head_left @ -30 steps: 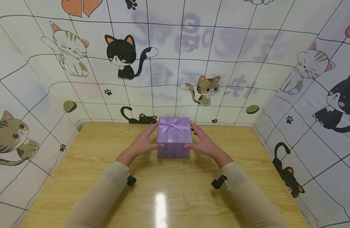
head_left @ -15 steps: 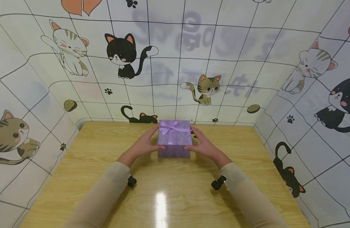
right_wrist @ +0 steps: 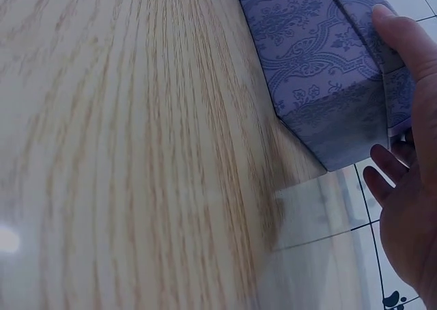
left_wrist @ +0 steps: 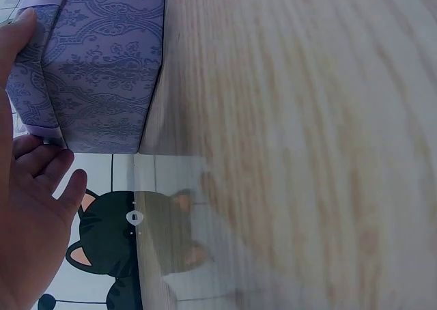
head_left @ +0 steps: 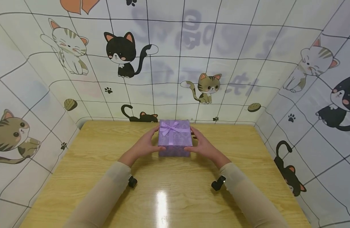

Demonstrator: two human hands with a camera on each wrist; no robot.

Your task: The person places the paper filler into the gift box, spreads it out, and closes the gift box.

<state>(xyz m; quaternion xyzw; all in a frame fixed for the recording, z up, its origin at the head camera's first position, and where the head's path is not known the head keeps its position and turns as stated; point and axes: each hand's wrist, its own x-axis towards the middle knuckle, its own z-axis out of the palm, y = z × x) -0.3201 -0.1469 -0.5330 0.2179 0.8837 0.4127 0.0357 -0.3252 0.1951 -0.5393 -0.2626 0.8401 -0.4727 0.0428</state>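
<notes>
A purple patterned gift box [head_left: 174, 152] stands upright on the wooden table near its far edge. Its lid [head_left: 179, 136], tied with a lilac ribbon and bow, sits on top. From the left side my left hand [head_left: 143, 144] holds the lid, thumb at the front and fingers along the side. My right hand [head_left: 204, 145] grips it likewise from the right. Both wrist views show the lid rim between thumb and fingers, with the box body [left_wrist: 106, 71] below it. Some fingertips are hidden behind the lid, and the box's inside is out of sight.
The glossy wooden table [head_left: 169, 177] stretches from the box toward me and to both sides. A white cloth wall [head_left: 169, 72] with printed cats and grid lines rises close behind the box and continues along left and right. Small black wrist cameras [head_left: 219, 183] hang under the sleeves.
The lid has come down a little onto the box, both hands moving down with it. Between half a second ago and now, hands and box hold nearly still; the head view shifts slightly.
</notes>
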